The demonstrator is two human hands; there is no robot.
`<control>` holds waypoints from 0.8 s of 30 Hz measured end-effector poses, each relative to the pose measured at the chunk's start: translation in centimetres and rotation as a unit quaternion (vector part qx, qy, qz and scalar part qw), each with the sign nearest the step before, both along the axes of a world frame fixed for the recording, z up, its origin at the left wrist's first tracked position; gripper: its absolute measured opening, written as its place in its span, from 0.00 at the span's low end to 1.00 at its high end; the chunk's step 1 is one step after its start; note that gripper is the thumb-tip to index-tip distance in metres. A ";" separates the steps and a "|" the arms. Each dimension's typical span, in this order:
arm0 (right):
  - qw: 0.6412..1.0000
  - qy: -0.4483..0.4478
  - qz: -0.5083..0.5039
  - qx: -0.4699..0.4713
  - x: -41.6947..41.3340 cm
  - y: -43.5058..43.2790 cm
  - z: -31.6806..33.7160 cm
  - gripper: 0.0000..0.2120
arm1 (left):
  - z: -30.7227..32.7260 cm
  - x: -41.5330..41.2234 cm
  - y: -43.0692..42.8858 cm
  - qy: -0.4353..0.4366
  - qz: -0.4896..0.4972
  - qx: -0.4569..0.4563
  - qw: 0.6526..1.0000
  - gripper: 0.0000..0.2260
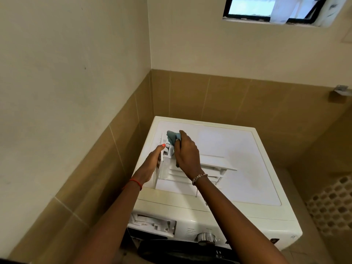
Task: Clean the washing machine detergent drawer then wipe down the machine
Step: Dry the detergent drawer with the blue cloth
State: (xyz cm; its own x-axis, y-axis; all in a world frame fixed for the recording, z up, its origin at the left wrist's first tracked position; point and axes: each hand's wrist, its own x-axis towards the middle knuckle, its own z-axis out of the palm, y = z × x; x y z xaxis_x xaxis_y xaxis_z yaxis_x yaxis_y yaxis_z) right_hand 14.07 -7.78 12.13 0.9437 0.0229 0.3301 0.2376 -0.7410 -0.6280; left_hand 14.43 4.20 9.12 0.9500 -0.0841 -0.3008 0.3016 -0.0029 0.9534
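Note:
The white detergent drawer (171, 174) lies pulled out on top of the white washing machine (238, 149), near its left side. My left hand (152, 164) grips the drawer's left wall, thumb up at its far end. My right hand (185, 151) holds a light blue cloth (172, 137) and presses it into the far end of the drawer. A flat white insert (219, 162) of the drawer sticks out to the right. The empty drawer slot (152, 223) gapes at the machine's front left.
The machine stands in a corner, with a tiled wall close on the left and behind. A metal dial (206, 238) sits on the front panel. A window (276, 8) is high on the back wall. A patterned floor (333, 202) lies to the right.

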 end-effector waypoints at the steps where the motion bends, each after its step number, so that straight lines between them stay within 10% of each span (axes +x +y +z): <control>1: 1.000 0.012 0.024 -0.011 0.2 0.4 -0.1 0.20 | 0.1 -0.1 -0.1 0.002 0.005 0.010 1.000 0.16; 24: 0.992 0.007 -0.010 -0.129 -1.5 -11.5 -3.5 0.20 | -0.2 0.4 -0.5 -0.014 0.039 0.092 0.995 0.24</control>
